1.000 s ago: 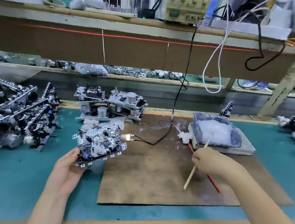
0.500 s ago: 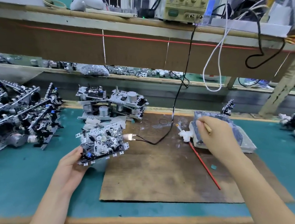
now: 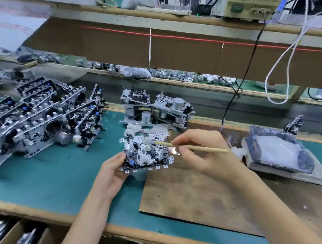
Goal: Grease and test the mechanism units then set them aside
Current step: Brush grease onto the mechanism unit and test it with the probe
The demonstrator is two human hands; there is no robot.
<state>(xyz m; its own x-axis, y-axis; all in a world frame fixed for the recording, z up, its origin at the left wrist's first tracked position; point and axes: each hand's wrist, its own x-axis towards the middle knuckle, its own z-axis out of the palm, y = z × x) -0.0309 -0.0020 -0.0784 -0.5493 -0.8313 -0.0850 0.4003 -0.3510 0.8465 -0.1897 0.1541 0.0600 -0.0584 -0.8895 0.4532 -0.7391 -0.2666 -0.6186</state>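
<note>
While L hand (image 3: 113, 174) grips mech unit (image 3: 146, 154), R fingers (image 3: 184, 139) pinch grease stick (image 3: 209, 149).

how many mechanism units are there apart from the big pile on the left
4 at least: one mechanism unit in the left hand, two side by side atop the stack behind it, likely more hidden beneath, and one on edge behind the grease tray.

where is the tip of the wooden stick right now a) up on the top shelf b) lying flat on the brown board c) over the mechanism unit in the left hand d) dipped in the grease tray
c: the right hand holds the wooden stick level, its greasy tip over the mechanism unit gripped by the left hand, apart from the grease tray.
</note>
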